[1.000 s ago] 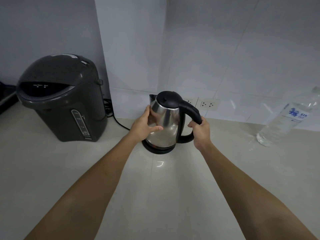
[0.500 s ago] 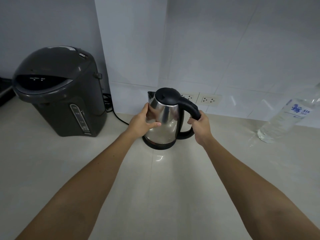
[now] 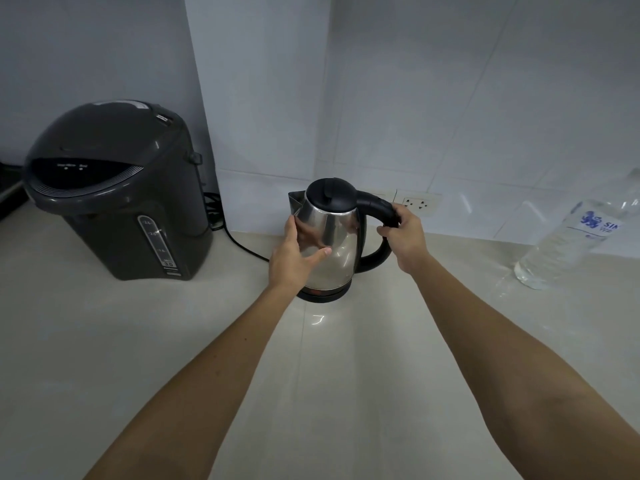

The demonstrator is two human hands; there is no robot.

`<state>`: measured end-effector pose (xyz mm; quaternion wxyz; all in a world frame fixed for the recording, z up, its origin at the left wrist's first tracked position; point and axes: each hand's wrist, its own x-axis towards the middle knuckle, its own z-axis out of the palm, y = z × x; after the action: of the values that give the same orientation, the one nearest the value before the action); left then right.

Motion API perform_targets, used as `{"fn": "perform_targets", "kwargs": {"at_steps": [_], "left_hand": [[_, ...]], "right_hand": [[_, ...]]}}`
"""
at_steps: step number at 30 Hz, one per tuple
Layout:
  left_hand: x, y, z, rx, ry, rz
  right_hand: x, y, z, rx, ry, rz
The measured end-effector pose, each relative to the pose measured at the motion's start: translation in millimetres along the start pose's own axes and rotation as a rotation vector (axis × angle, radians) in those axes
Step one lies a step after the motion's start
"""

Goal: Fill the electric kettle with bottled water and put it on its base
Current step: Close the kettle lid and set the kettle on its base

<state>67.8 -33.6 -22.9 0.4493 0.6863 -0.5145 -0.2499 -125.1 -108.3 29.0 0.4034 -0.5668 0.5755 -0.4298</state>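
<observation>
A shiny steel electric kettle [image 3: 337,244] with a black lid and black handle stands upright on its round black base [image 3: 323,295], at the back of the pale counter. My right hand [image 3: 403,233] is closed around the top of the handle. My left hand [image 3: 294,258] lies against the kettle's steel side below the spout, thumb spread across the front. The lid is shut. A clear plastic water bottle [image 3: 571,242] with a blue-printed label stands at the far right near the wall, its top cut off by the frame edge.
A large dark grey hot-water dispenser [image 3: 117,192] stands to the left, its black cord [image 3: 242,245] running along the counter behind the kettle. Wall sockets [image 3: 417,203] sit just behind the handle. The white tiled wall closes the back.
The kettle and both hands keep their places on it; only the camera view has shifted slightly. My left thumb has spread a little further across the steel.
</observation>
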Motion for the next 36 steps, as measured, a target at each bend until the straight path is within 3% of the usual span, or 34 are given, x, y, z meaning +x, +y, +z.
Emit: {"fn": "perform_targets", "kwargs": {"at_steps": [9,17,26,32,36], "left_hand": [[-3.8,1.0,-5.4,0.038,-0.052,0.005],[-3.2,-0.7,-2.7,0.052,-0.049,-0.015],[-2.8,1.7,-5.1,0.071,-0.093,0.019],[-3.7,6.1,-1.6,0.077,-0.091,-0.007],[-4.1,7.4,-3.2,0.090,-0.101,-0.015]], "right_hand": [[-14.7,5.5,-0.6,-0.048,0.014,-0.028],[-17.9,-5.3,-3.4,-0.280,0.002,0.016],[-45.8,-8.5,-1.8,-0.481,0.252,-0.014],[-53.7,-17.6,-11.3,-0.700,0.008,0.001],[-56.9,-29.8,-9.1,-0.789,-0.045,0.007]]}}
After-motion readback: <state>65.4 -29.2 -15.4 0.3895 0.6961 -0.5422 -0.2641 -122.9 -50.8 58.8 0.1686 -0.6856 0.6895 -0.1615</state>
